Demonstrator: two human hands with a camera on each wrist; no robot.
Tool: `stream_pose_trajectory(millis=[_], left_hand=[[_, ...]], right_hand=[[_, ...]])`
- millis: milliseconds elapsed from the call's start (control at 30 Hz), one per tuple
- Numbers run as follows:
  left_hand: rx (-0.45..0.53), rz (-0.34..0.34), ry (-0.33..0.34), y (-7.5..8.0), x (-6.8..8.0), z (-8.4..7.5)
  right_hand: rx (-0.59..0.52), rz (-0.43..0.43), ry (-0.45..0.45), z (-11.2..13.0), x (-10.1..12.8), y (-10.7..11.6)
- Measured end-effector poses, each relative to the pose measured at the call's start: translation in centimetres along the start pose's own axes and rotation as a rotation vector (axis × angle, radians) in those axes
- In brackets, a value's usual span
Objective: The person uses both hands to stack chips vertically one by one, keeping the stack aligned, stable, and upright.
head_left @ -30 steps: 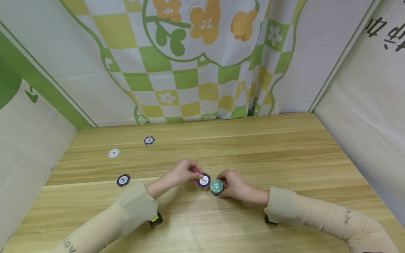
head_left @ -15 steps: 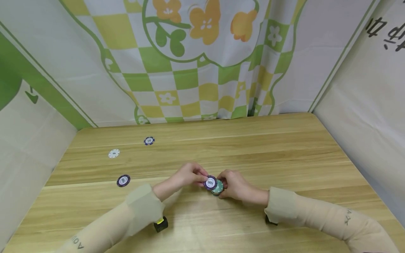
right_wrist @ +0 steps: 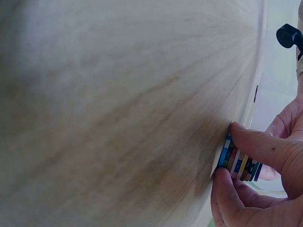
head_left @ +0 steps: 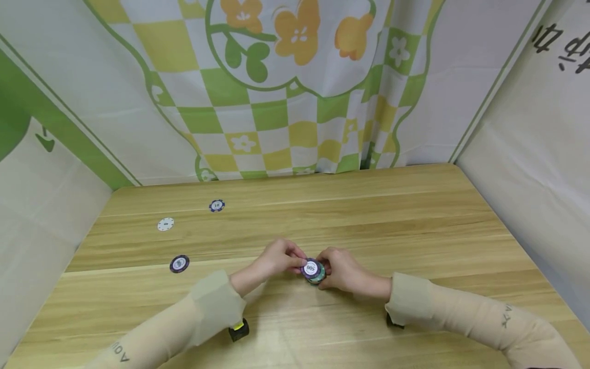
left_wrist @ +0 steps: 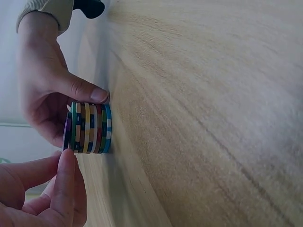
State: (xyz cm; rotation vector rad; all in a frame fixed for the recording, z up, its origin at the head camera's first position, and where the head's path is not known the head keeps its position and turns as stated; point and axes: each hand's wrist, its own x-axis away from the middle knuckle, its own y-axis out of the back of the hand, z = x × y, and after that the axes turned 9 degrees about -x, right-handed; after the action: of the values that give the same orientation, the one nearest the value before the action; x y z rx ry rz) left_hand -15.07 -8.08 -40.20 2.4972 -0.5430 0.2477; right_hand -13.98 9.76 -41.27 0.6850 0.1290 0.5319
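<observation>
Apparently to steady it, right hand (head_left: 341,270) grips the chip stack (left_wrist: 90,127) from 3 o'clock; left hand (head_left: 278,258) pinches the purple chip (head_left: 311,268) at 10 o'clock, likely leaving its underside free.

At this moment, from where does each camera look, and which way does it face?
Head: worn on the head, facing forward and down at table and chip stack; left hand, right hand and sleeves show.
Left wrist: on that wrist, facing the chip stack; left hand near, right hand beyond.
Right wrist: on that wrist, facing the chip stack; right hand near, part of left hand behind.
Both wrist views share the chip stack's striped edge.
</observation>
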Motion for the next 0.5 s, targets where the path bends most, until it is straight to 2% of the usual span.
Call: stream_pose_trajectory(millis=[500], left_hand=[[-0.07, -0.034, -0.037, -0.69, -0.04, -0.25]], right_hand=[[0.006, -0.006, -0.001, 0.16, 0.03, -0.01]])
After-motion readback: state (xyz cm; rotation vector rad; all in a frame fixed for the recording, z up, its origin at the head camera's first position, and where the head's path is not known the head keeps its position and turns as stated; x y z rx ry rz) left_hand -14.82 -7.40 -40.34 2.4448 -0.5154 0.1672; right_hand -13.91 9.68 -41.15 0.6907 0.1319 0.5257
